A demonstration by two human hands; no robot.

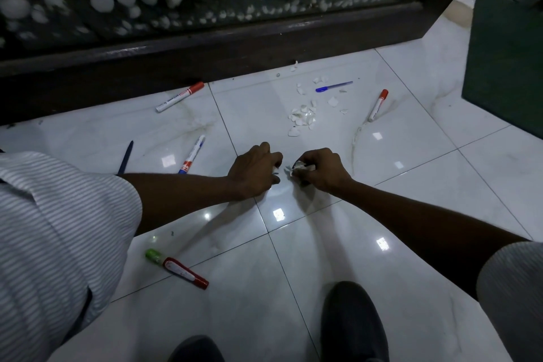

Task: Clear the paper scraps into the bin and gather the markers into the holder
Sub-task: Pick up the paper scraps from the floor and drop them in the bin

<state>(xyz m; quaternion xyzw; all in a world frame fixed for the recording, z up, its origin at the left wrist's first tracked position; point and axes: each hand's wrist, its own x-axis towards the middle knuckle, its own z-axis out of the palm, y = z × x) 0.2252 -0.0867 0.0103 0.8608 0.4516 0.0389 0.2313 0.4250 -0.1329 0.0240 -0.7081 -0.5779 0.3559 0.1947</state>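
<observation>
On the white tile floor (323, 258), you are early in the scrap pickup, with every marker still down.
Your right hand (321, 171) is curled around a wad of paper scraps (302, 168); your left hand (255, 169) has fingers bent to the tile beside it, and I cannot tell what they pinch. A scrap pile (302, 116) remains ahead, red-capped markers (179, 96) and pens lie scattered, and neither bin nor holder is identifiable.
</observation>
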